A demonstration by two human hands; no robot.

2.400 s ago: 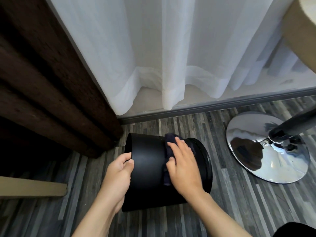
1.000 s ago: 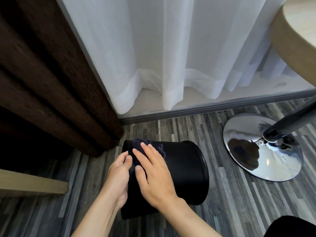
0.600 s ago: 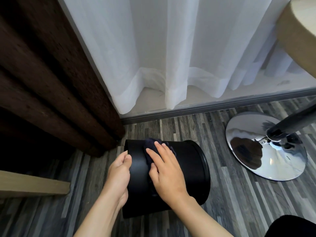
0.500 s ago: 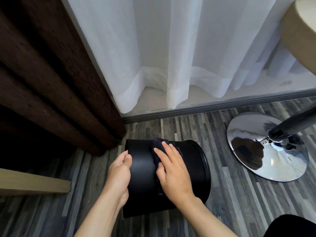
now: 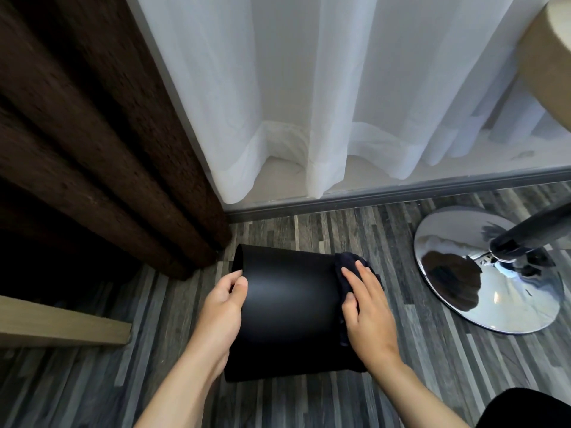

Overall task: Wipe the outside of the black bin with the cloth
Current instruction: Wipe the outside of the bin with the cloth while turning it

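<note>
Bin [image 5: 287,310] on its side, long axis left-right.

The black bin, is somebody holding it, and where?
Yes. The left hand grips the black bin at its left end; the right hand presses the cloth near its right end.

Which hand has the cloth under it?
The right hand: it presses the dark cloth flat against the right end of the black bin. The left hand has no cloth; it only holds the bin's other end.
</note>
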